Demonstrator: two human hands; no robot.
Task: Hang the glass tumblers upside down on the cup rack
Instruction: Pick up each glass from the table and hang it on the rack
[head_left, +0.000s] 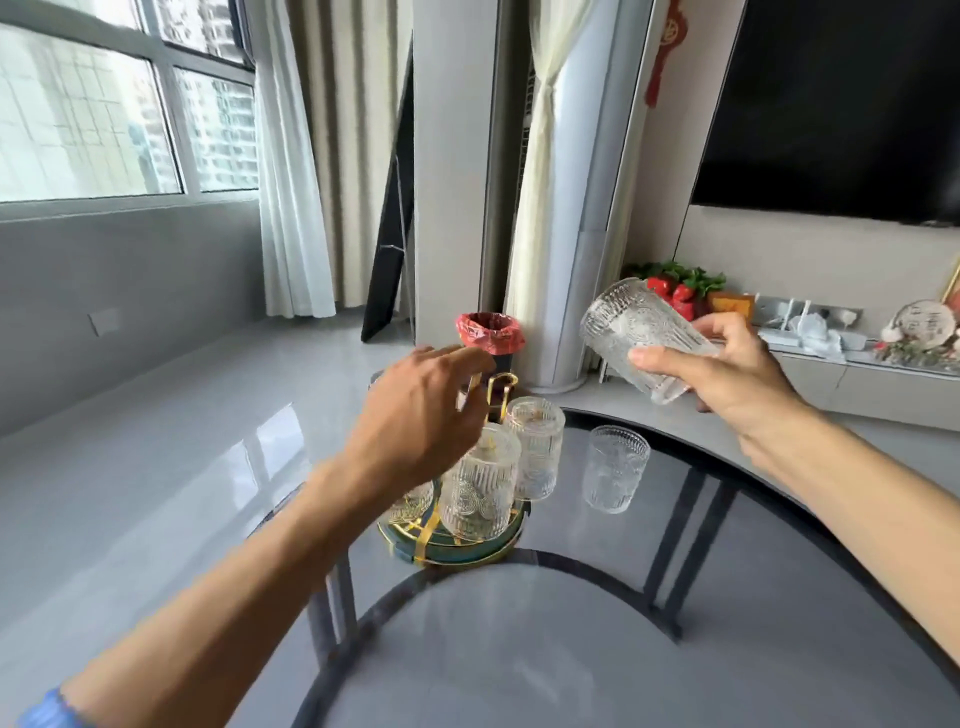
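The cup rack (457, 551) has a round green base with a gold rim and gold prongs, and it stands on the glass table (571, 649). Two embossed tumblers (480, 488) (537, 447) hang upside down on it; a third (413, 506) shows partly behind my wrist. My left hand (421, 415) is at the rack's gold top loop (501, 387), fingers curled around it. My right hand (727, 371) holds another tumbler (636, 338) tilted in the air, mouth up and to the left. One more tumbler (615, 467) stands upright on the table to the right of the rack.
The table's curved dark edge (727, 457) runs behind the upright tumbler. On the floor beyond stand a bin with a red liner (491, 332) and a tall white air conditioner (582, 208). A low cabinet with ornaments (857, 364) lies at the right.
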